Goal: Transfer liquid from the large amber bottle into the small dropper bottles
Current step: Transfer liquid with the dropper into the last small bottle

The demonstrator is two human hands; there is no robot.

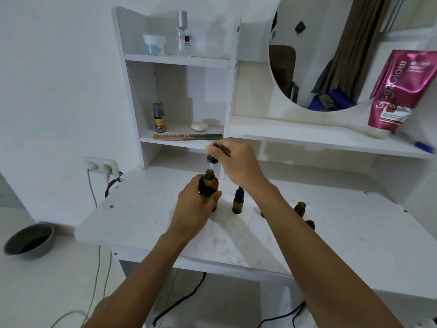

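Gripping the large amber bottle (209, 185), upright on the bench (142, 221), the left hand (197, 204) should steady it while the right hand (237, 162), pinching the dropper (211, 159) tip-down over its mouth, guides the pipette vertically, clear of the small dropper bottles (237, 204) just beside.

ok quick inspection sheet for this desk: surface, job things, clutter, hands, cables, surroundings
surface: white desk, faint stains
job's things: large amber bottle upright, uncapped; dropper above its mouth; capped small bottle beside it; two open small bottles partly hidden by the right forearm
clutter: comb, spray can and soap on the shelf; pink pouch and blue pen on the right ledge
grippers: left hand grips the large amber bottle; right hand pinches the dropper
cables: grey cable from the wall socket; black cable under the desk
surroundings: round mirror; grey bowl low left
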